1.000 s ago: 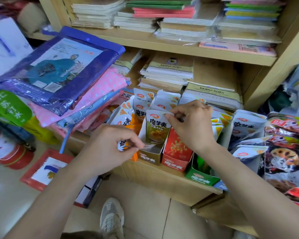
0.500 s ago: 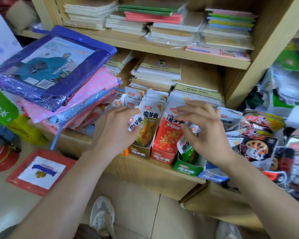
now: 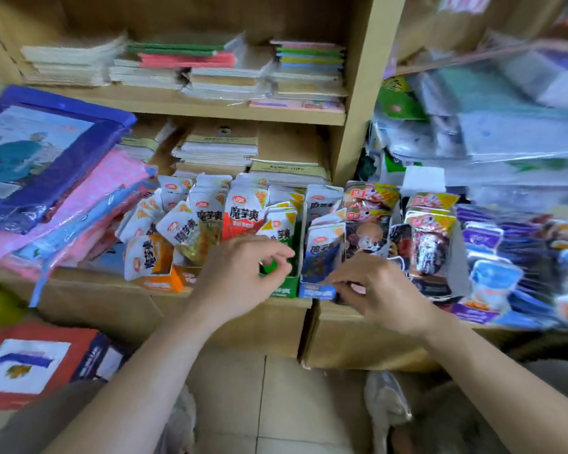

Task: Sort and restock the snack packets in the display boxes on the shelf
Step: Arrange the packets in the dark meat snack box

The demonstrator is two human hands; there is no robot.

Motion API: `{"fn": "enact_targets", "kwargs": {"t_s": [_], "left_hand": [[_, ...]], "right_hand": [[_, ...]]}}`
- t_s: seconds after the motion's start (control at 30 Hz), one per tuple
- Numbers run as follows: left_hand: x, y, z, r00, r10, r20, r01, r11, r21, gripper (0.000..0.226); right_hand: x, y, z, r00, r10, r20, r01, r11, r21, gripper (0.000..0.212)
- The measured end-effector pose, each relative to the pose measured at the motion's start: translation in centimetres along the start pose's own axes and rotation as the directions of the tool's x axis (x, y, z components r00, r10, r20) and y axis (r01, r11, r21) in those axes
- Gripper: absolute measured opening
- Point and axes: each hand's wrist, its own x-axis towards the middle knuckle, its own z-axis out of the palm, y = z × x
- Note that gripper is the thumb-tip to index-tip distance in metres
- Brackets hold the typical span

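Blue box by R grip

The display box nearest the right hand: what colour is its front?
The display box is blue; head view.

One wide-angle camera, worn on the person's head, supplies the only view. It looks forward and down, facing a wooden shelf unit almost square on and from close in. Both bare forearms enter from the bottom edge. The left hand and right hand sit near the centre of the frame, at the display boxes along the shelf's front lip. The field runs from stacked notebooks at the top down to floor tiles and a shoe directly beneath the lens. Plastic-wrapped goods are blurred at the right border.
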Motion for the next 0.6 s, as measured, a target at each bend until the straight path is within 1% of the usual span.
{"fn": "enact_targets", "kwargs": {"t_s": [0.1, 0.2, 0.23, 0.33, 0.4, 0.47, 0.53, 0.6], "left_hand": [[0.1, 2.0, 2.7, 0.995, 0.097, 0.028, -0.098, 0.993, 0.067, 0.024], [0.8, 3.5, 4.6, 0.994, 0.093, 0.053, -0.096, 0.993, 0.062, 0.034], [1.2, 4.0, 5.2, 0.994, 0.089, 0.066, -0.093, 0.995, 0.045, 0.037], [2.1, 6.0, 6.8, 0.983, 0.111, 0.147, -0.114, 0.993, 0.011, 0.046], [2.6, 7.5, 8.0, 0.968, 0.134, 0.213, -0.139, 0.990, 0.008, 0.051], [3.1, 8.7, 9.3, 0.963, 0.123, 0.241, -0.132, 0.991, 0.019, 0.051], [4.1, 9.3, 10.2, 0.968, 0.108, 0.225, -0.118, 0.993, 0.031, 0.042], [5.2, 9.1, 10.6, 0.986, 0.080, 0.147, -0.080, 0.997, -0.005, 0.031]], "right_hand": [[-1.9, 0.7, -2.1, 0.991, 0.042, -0.125, -0.045, 0.999, -0.025, 0.022], [-2.9, 1.9, -3.8, 0.971, 0.120, -0.208, -0.133, 0.990, -0.053, 0.027], [-3.3, 2.6, -4.2, 0.962, 0.167, -0.214, -0.183, 0.981, -0.058, 0.030], [-5.0, 4.6, -5.1, 0.927, 0.338, -0.160, -0.346, 0.938, -0.025, 0.040], [-5.9, 5.3, -5.3, 0.921, 0.370, -0.122, -0.371, 0.929, 0.019, 0.040], [-6.4, 5.5, -5.4, 0.925, 0.363, -0.108, -0.361, 0.932, 0.037, 0.041], [-6.5, 5.4, -5.6, 0.918, 0.380, -0.110, -0.373, 0.924, 0.079, 0.043], [-6.4, 5.6, -5.8, 0.903, 0.413, -0.117, -0.401, 0.909, 0.115, 0.048]]}}
